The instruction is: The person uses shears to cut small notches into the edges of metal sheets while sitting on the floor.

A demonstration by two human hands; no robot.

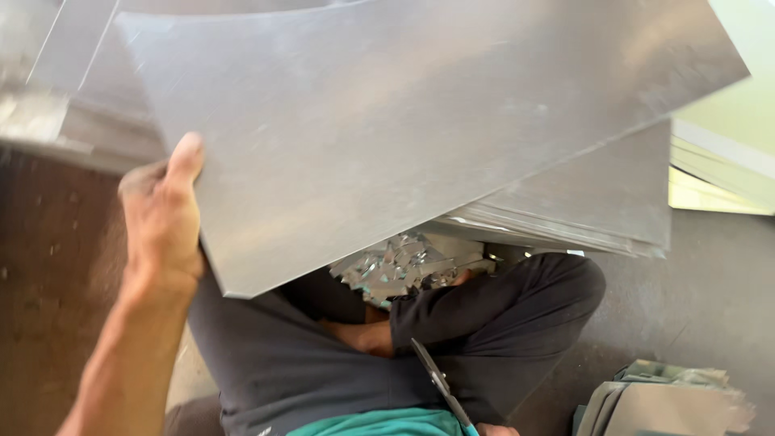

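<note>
Dark floor (pixel 710 299) carries a stack (pixel 597 210) of sheets. Above it, a large metal sheet (pixel 420 121) hangs tilted, the left hand (pixel 161 214) pinching its left edge; it may slip and cut. Snips (pixel 440 387) lie in the lap; the right hand (pixel 496 430) is barely visible, grip unclear.

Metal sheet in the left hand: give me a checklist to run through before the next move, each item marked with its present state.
1. Left hand grips the metal sheet at its near left edge, thumb on top: ok.
2. Sheet lifted off the stack of sheets behind it: ok.
3. Right hand has firm hold of the snips: cannot tell, only a sliver of the hand shows at the bottom edge.
4. Snip blades away from the crossed legs: not ok, they lie right over the lap.
5. Metal offcuts out of the way: not ok, piled just past the legs.
</note>
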